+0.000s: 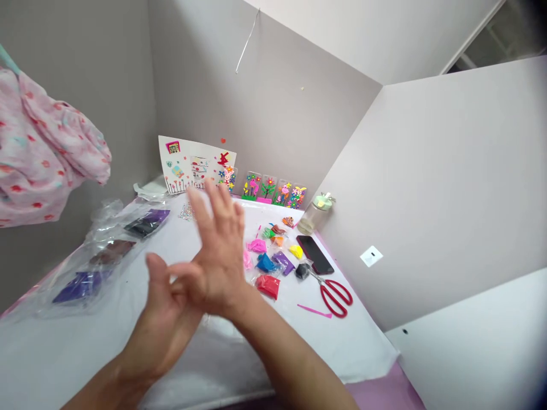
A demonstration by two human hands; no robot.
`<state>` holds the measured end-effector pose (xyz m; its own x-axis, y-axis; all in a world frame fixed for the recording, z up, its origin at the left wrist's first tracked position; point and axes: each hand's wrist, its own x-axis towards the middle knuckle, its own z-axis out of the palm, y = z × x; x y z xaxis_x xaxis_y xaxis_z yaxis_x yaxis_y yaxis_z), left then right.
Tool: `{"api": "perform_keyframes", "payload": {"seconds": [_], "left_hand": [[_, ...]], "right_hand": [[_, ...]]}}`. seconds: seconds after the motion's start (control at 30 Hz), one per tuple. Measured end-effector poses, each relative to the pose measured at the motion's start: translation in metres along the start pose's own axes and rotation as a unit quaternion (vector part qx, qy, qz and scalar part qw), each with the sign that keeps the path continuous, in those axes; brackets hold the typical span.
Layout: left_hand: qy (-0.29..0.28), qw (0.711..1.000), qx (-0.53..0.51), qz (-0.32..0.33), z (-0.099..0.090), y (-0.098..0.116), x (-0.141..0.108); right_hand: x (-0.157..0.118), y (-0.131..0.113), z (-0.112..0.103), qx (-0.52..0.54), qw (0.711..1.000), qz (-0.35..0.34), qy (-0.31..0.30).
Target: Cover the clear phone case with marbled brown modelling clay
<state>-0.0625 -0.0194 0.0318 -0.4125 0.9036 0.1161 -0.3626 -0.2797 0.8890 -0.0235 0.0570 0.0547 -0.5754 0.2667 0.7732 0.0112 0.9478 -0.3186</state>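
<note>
My right hand point(219, 245) is raised over the table with its fingers stretched out and slightly blurred. Against the heel of its palm lies my left hand point(156, 327); its thumb sticks up, while its other fingers are hidden behind my right hand. Whatever may be between the palms is out of sight. Just right of my hands lie several small bags of coloured modelling clay, among them a red one point(268, 286), a blue one point(265, 262), a purple one point(283, 262) and a yellow one point(296, 251).
Red-handled scissors point(336, 297), a pink modelling tool point(315, 310) and a phone point(315, 254) lie at right, near a bottle point(315, 213). Larger clay bags point(83, 286) lie at left. Decorated clear panels point(268, 188) and a decorated sheet point(196, 165) lean on the wall.
</note>
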Motion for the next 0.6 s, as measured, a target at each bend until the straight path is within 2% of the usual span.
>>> {"api": "perform_keyframes", "payload": {"seconds": [0.1, 0.17, 0.23, 0.33, 0.4, 0.47, 0.53, 0.6], "left_hand": [[-0.048, 0.996, -0.075, -0.027, -0.005, -0.011, -0.003], [-0.022, 0.995, -0.095, -0.034, -0.009, -0.012, 0.000], [0.018, 0.993, -0.114, -0.011, -0.014, -0.008, 0.005], [0.066, 0.991, -0.114, 0.037, -0.019, 0.000, 0.010], [0.082, 0.990, -0.098, 0.053, -0.023, 0.003, 0.011], [0.087, 0.992, -0.064, 0.062, -0.029, 0.001, 0.011], [0.104, 0.992, 0.000, 0.075, -0.039, -0.003, 0.013], [0.135, 0.982, 0.103, 0.082, -0.053, -0.006, 0.014]], "right_hand": [[0.012, 0.024, -0.008, 0.053, 0.995, 0.057, 0.055], [0.011, 0.033, -0.013, 0.125, 0.984, 0.109, 0.068], [0.001, 0.036, -0.016, 0.223, 0.956, 0.183, 0.063], [-0.024, 0.032, -0.017, 0.356, 0.893, 0.274, -0.001], [-0.040, 0.029, -0.016, 0.405, 0.855, 0.316, -0.063], [-0.052, 0.027, -0.016, 0.425, 0.829, 0.353, -0.092], [-0.057, 0.027, -0.017, 0.403, 0.836, 0.365, -0.073], [-0.058, 0.031, -0.022, 0.355, 0.867, 0.349, -0.033]]}}
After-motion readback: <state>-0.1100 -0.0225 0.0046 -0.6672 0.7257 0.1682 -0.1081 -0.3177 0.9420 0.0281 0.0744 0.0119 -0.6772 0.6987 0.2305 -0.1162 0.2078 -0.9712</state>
